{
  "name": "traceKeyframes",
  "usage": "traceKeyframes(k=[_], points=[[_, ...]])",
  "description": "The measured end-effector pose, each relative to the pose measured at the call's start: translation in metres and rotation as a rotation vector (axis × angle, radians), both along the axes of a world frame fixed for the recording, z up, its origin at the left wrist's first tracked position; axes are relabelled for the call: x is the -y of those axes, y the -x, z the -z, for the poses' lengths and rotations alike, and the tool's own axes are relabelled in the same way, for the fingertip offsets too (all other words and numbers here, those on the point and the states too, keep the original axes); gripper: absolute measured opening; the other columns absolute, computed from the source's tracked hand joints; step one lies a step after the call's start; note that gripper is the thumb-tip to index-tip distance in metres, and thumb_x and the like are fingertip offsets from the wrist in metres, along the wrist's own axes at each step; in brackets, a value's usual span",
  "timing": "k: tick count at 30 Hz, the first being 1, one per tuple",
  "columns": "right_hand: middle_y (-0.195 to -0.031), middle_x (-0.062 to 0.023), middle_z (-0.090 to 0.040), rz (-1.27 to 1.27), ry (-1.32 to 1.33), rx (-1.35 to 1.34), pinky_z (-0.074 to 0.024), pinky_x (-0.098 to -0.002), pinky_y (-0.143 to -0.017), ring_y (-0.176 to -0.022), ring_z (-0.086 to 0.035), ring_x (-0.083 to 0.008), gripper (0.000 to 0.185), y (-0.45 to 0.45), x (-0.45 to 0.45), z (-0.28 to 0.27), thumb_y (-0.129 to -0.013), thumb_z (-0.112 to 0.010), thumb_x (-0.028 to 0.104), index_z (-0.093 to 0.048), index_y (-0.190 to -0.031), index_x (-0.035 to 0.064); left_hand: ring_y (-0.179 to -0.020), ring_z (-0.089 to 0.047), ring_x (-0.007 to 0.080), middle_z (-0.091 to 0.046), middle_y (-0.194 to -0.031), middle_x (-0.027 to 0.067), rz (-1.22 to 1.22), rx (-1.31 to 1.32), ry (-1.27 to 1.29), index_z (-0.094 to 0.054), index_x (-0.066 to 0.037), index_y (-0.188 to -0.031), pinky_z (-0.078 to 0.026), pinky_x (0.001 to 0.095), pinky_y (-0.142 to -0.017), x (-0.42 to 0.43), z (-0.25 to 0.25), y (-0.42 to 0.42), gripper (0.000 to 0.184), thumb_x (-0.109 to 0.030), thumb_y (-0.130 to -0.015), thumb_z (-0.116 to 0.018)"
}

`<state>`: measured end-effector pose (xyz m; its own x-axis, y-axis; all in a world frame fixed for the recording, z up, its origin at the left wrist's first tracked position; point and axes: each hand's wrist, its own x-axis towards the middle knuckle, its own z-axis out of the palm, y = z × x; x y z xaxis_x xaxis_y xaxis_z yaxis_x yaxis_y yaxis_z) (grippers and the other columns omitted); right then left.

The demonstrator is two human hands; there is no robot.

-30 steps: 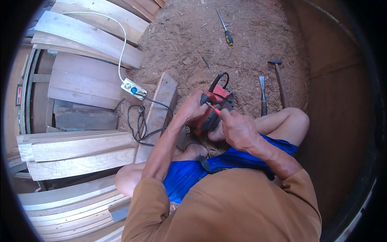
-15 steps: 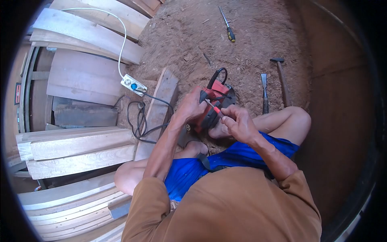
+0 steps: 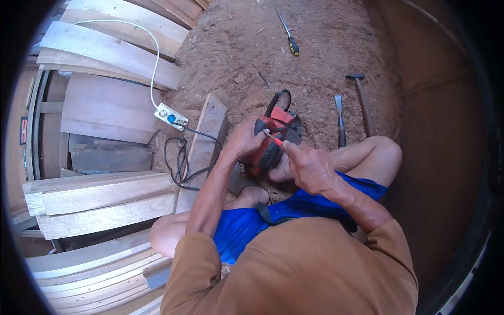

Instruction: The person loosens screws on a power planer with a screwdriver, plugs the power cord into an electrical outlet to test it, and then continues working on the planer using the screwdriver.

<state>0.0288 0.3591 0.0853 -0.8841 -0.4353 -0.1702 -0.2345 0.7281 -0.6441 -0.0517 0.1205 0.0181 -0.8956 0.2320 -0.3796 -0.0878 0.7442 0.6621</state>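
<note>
A red and black corded power tool rests on the ground between my bent legs. My left hand is closed around the upper part of its body, close to the black handle. In my right hand is a small screwdriver with a red handle, the fingers wrapped round it. Its thin shaft points up and left, and the tip meets the tool near my left fingers. What exactly the tip touches is too small to tell. A black cable loop stands up at the tool's far end.
Right of my hands lie a chisel and a hammer. Farther off is a yellow-black screwdriver on the shavings-covered ground. A white power strip and black cord lie left, beside a wooden beam and stacked boards.
My right hand has shifted its grip on the screwdriver and turned, its knuckles now more on top. My left hand stays on the power tool. The whole view has shifted slightly.
</note>
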Motion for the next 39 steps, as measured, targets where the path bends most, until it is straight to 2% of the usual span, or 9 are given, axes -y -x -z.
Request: traceKeyframes(k=[9,15,18,21,24,27,30,33,39], points=[[-0.111,-0.0279,-0.074,0.176,0.434,-0.013,-0.0590,-0.0472,-0.087,-0.101,-0.074,-0.0445,0.035,-0.016,0.009,0.025,-0.095,-0.063,0.003,-0.062,-0.129,-0.0045,-0.097,-0.068,0.0570,-0.071,-0.098,0.0353,0.018,-0.097,-0.019,-0.055,-0.006,-0.126,-0.054,0.0611,-0.086,0.010,0.023,-0.005,0.042,-0.025,-0.090,-0.069],[-0.111,-0.0154,-0.075,0.305,0.656,0.329,-0.0560,-0.0329,-0.089,-0.104,-0.071,-0.0187,0.036,-0.008,0.007,0.042,-0.099,-0.063,0.005,-0.062,-0.132,-0.0083,-0.099,-0.069,0.0556,-0.071,-0.100,0.0351,-0.011,-0.089,-0.005,-0.055,-0.007,-0.129,-0.055,0.0602,-0.086,0.010,0.014,-0.006,0.044,-0.025,-0.091,-0.069],[-0.110,-0.0109,-0.073,0.334,0.730,0.411,-0.0555,-0.0296,-0.087,-0.104,-0.067,-0.0113,0.038,-0.003,0.007,0.041,-0.102,-0.062,0.011,-0.061,-0.135,-0.0076,-0.102,-0.070,0.0530,-0.072,-0.103,0.0331,-0.030,-0.049,-0.024,-0.056,-0.009,-0.132,-0.056,0.0571,-0.088,0.010,0.011,-0.006,0.046,-0.025,-0.091,-0.070],[-0.114,-0.0164,-0.074,0.286,0.649,0.506,-0.0564,-0.0338,-0.092,-0.106,-0.071,-0.0195,0.040,0.008,-0.006,0.018,-0.101,-0.061,0.013,-0.062,-0.136,-0.0075,-0.109,-0.071,0.0479,-0.073,-0.111,0.0300,-0.019,-0.015,-0.090,-0.055,-0.010,-0.140,-0.056,0.0513,-0.092,0.010,0.005,-0.005,0.054,-0.026,-0.092,-0.073],[-0.120,-0.0223,-0.074,0.194,0.444,0.047,-0.0557,-0.0387,-0.100,-0.113,-0.073,-0.0298,0.041,0.002,-0.019,0.004,-0.100,-0.061,0.013,-0.064,-0.136,-0.0071,-0.115,-0.072,0.0409,-0.074,-0.119,0.0257,-0.082,-0.055,-0.152,-0.055,-0.012,-0.147,-0.056,0.0449,-0.097,0.006,-0.003,-0.008,0.059,-0.026,-0.093,-0.075],[-0.127,-0.0262,-0.071,0.244,0.348,0.083,-0.0532,-0.0418,-0.106,-0.120,-0.070,-0.0367,0.039,-0.001,-0.029,0.010,-0.099,-0.062,0.011,-0.065,-0.134,-0.0069,-0.114,-0.073,0.0297,-0.076,-0.121,0.0198,-0.091,0.023,-0.127,-0.060,-0.011,-0.146,-0.054,0.0411,-0.099,0.011,-0.001,-0.002,0.056,-0.029,-0.095,-0.076],[-0.127,-0.0259,-0.071,0.271,0.363,0.112,-0.0535,-0.0414,-0.106,-0.120,-0.070,-0.0347,0.039,-0.004,-0.029,0.028,-0.099,-0.062,0.009,-0.065,-0.134,-0.0072,-0.113,-0.072,0.0268,-0.076,-0.120,0.0184,-0.049,-0.017,-0.169,-0.060,-0.010,-0.145,-0.053,0.0403,-0.100,0.015,0.004,0.000,0.054,-0.028,-0.096,-0.075],[-0.122,-0.0282,-0.072,0.303,0.458,0.096,-0.0540,-0.0474,-0.103,-0.116,-0.070,-0.0430,0.042,-0.004,-0.021,0.038,-0.096,-0.061,0.015,-0.065,-0.133,-0.0043,-0.115,-0.072,0.0321,-0.075,-0.122,0.0204,-0.039,-0.006,-0.176,-0.058,-0.011,-0.148,-0.054,0.0414,-0.101,0.016,0.006,0.000,0.057,-0.025,-0.095,-0.075],[-0.119,-0.0279,-0.073,0.316,0.442,0.149,-0.0550,-0.0485,-0.100,-0.114,-0.070,-0.0435,0.042,-0.002,-0.012,0.041,-0.095,-0.062,0.014,-0.065,-0.134,-0.0014,-0.108,-0.073,0.0281,-0.076,-0.117,0.0195,-0.068,0.083,-0.146,-0.059,-0.012,-0.146,-0.056,0.0409,-0.095,0.014,-0.003,0.001,0.054,-0.025,-0.095,-0.075]])
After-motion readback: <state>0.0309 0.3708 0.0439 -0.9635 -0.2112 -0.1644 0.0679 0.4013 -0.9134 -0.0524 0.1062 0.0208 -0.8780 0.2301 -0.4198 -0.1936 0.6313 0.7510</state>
